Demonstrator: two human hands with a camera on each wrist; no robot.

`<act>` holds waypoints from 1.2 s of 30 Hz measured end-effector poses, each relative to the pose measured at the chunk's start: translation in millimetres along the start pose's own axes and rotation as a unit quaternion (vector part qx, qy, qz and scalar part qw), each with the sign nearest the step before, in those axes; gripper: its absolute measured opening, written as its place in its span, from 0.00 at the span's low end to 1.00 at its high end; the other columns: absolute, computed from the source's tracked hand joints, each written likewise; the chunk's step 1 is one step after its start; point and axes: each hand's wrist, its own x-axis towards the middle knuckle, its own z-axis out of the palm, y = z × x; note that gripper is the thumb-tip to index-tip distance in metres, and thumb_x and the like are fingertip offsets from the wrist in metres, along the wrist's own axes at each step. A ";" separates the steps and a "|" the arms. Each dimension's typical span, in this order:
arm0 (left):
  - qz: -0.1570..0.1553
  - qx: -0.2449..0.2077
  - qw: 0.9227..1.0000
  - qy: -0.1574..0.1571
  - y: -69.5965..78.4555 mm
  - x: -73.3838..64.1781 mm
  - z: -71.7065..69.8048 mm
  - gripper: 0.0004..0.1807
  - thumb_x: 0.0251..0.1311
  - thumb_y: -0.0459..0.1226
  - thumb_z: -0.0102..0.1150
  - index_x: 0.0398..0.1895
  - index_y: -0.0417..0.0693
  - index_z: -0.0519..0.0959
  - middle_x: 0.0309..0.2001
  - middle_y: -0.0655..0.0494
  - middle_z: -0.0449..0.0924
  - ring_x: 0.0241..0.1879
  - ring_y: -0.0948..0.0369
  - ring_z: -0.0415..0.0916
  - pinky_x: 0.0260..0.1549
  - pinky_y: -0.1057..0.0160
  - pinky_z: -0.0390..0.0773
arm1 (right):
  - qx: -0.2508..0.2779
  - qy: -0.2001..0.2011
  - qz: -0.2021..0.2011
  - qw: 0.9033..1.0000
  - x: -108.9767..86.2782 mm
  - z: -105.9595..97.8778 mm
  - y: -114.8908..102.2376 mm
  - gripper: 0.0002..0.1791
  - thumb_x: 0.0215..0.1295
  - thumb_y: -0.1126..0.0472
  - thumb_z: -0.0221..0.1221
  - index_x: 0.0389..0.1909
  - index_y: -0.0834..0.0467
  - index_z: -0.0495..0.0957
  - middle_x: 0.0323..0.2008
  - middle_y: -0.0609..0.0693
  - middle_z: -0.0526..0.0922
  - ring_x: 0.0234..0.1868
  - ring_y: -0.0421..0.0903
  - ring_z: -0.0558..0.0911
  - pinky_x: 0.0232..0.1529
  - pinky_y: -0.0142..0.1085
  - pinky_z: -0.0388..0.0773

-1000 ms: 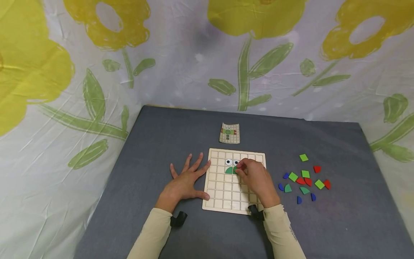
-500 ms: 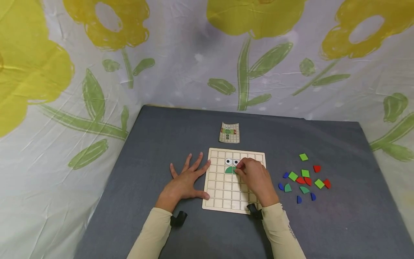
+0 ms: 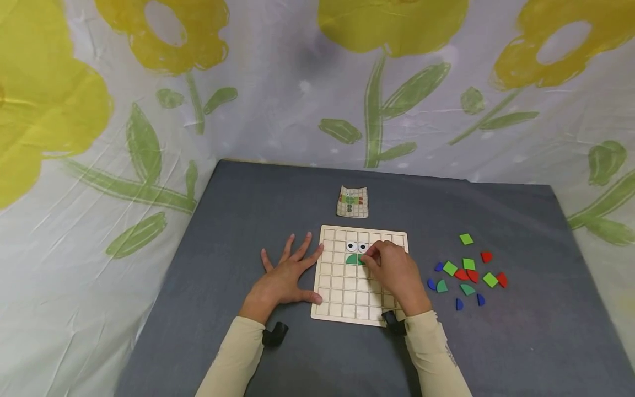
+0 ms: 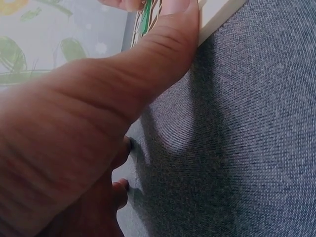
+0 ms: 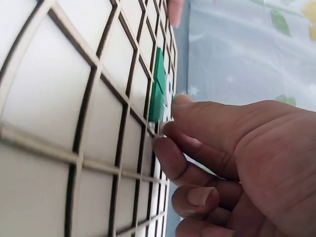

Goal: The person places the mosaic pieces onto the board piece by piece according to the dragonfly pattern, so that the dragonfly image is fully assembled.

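A pale wooden grid board [image 3: 337, 298] lies on the table. Two white eye tiles [image 3: 351, 247] sit side by side in its upper rows. Directly below are two green quarter-circle tiles, the left one [image 3: 351, 259] in full view and the right one [image 5: 156, 103] partly covered by fingers in the head view. My right hand [image 3: 397, 273] has its fingers curled, with thumb and fingertips pinching at the right green tile. With fingers spread, my left hand [image 3: 285, 281] rests at the board's left edge; its thumb [image 4: 168, 39] touches the rim in the left wrist view.
Behind the board lies a small pattern card [image 3: 353, 202]. Loose tiles are scattered on the table to the right: light green squares [image 3: 466, 239], red pieces [image 3: 486, 257], blue pieces [image 3: 459, 304] and green quarter-circles [image 3: 467, 289]. A flower-printed curtain [image 3: 278, 121] hangs behind the grey table [image 3: 268, 198].
My right hand's fingertips stay at the right green tile with only slight shifts. The left hand keeps its place at the board's edge.
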 end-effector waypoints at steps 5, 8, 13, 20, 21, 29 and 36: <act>0.001 -0.009 1.000 -0.003 0.9 1.8 -1.3 0.69 0.43 0.66 0.80 0.87 0.68 0.51 0.88 0.56 0.34 0.85 0.42 0.24 0.63 0.13 0.25 | 0.017 0.010 0.005 1.000 -3.4 -10.2 9.6 0.08 0.71 0.53 0.70 0.38 0.53 0.86 0.34 0.47 0.86 0.34 0.45 0.84 0.31 0.41 0.80; -0.004 0.004 1.000 -0.003 1.2 1.0 -1.7 0.68 0.43 0.67 0.79 0.87 0.69 0.51 0.88 0.57 0.33 0.85 0.43 0.23 0.63 0.12 0.26 | 0.023 0.027 0.009 0.999 -8.9 -18.9 17.6 0.08 0.72 0.54 0.69 0.41 0.55 0.86 0.35 0.49 0.86 0.33 0.46 0.83 0.31 0.42 0.79; 0.000 0.008 1.000 0.000 1.2 1.1 -0.5 0.68 0.43 0.68 0.78 0.87 0.70 0.51 0.88 0.58 0.34 0.85 0.42 0.24 0.62 0.12 0.27 | 0.016 0.055 0.042 0.997 -23.7 -34.5 38.2 0.11 0.73 0.55 0.68 0.45 0.59 0.86 0.38 0.53 0.86 0.30 0.46 0.79 0.30 0.41 0.76; 0.003 0.001 1.000 0.001 1.1 -0.2 -1.1 0.68 0.42 0.68 0.79 0.87 0.70 0.51 0.87 0.57 0.34 0.85 0.42 0.23 0.62 0.12 0.25 | -0.009 0.063 0.104 0.993 -46.8 -54.5 62.4 0.15 0.74 0.52 0.68 0.48 0.60 0.85 0.42 0.57 0.88 0.30 0.48 0.82 0.30 0.44 0.79; 0.004 0.001 1.000 0.001 0.3 0.1 -0.7 0.68 0.42 0.68 0.78 0.87 0.70 0.51 0.88 0.57 0.34 0.85 0.42 0.23 0.62 0.11 0.25 | -0.014 0.063 0.110 0.992 -50.7 -57.1 64.2 0.15 0.73 0.52 0.68 0.48 0.60 0.85 0.42 0.57 0.88 0.31 0.48 0.82 0.30 0.45 0.79; -0.004 0.006 1.000 -0.001 -1.0 0.2 -1.2 0.68 0.42 0.68 0.79 0.87 0.71 0.51 0.88 0.58 0.34 0.85 0.42 0.23 0.62 0.12 0.25 | -0.038 0.021 0.145 0.988 -76.4 -70.9 74.7 0.20 0.69 0.49 0.71 0.46 0.62 0.83 0.40 0.58 0.88 0.36 0.55 0.84 0.35 0.54 0.81; 0.005 0.004 1.000 0.003 -0.4 0.5 0.2 0.68 0.42 0.68 0.78 0.87 0.70 0.52 0.88 0.57 0.34 0.85 0.41 0.23 0.62 0.12 0.25 | -0.037 -0.018 0.183 0.982 -89.8 -73.1 82.4 0.27 0.66 0.46 0.74 0.52 0.62 0.79 0.45 0.59 0.86 0.41 0.58 0.85 0.36 0.56 0.81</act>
